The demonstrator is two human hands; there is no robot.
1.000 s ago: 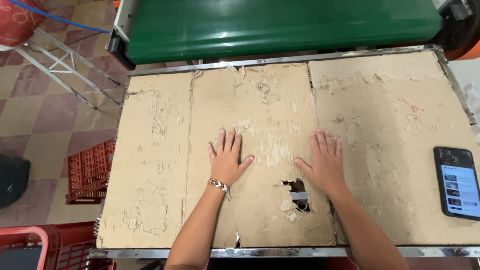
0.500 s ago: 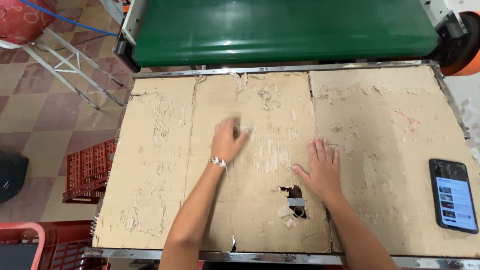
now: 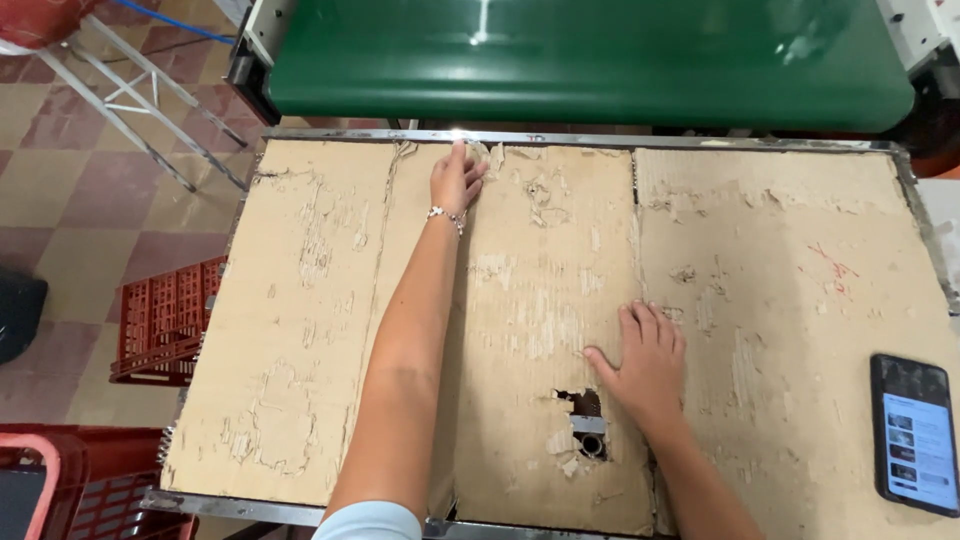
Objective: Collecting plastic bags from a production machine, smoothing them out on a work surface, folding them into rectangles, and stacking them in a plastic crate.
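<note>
The green belt [image 3: 590,60] runs along the far edge of your table. Worn cardboard [image 3: 780,300] covers the tabletop. Your left hand [image 3: 456,180] lies open at the cardboard's far edge; your right hand [image 3: 645,365] rests flat, released, beside the hole [image 3: 585,415]. A phone [image 3: 913,432] lies at right.

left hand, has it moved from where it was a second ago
Yes. The left hand has reached forward across the cardboard sheet, from beside the right hand near the torn hole to the far edge by the green belt.
</note>
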